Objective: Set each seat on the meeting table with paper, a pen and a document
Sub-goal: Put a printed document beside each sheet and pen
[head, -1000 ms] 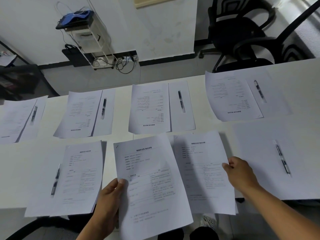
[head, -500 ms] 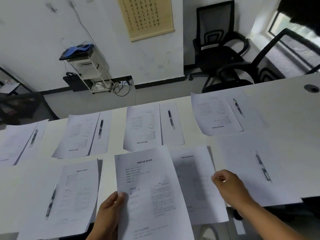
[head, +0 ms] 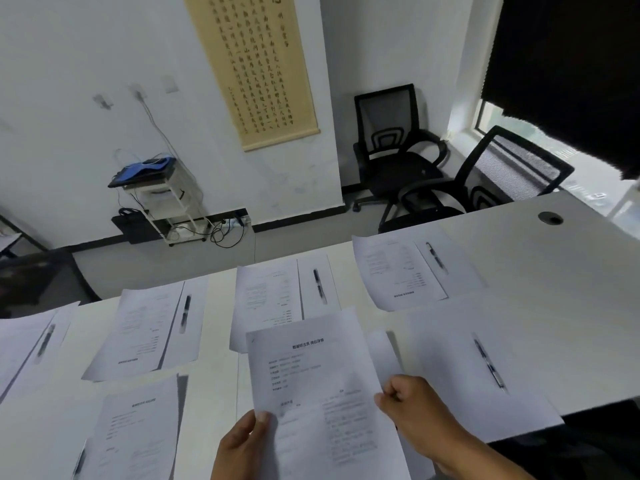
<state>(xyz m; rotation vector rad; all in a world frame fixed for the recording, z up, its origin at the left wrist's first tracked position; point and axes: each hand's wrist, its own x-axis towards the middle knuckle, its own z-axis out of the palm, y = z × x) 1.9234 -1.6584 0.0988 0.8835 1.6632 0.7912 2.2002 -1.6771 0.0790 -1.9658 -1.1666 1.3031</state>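
In the head view, the left hand (head: 242, 445) at the bottom centre of the frame grips the lower left edge of a printed document (head: 318, 393), thumb on top, keeping the sheet raised over the table (head: 554, 271). The right hand (head: 415, 407) pinches the document's right edge with curled fingers, probably to peel off the top copy for the next seat. Right of centre lies a blank paper (head: 450, 358) with a pen (head: 488, 365) on it and no document, so this seat looks to be the one awaiting it. Across the middle of the frame, the far sets (head: 273, 299) already have all three items. Black office chairs (head: 398, 157) stand in the upper right.
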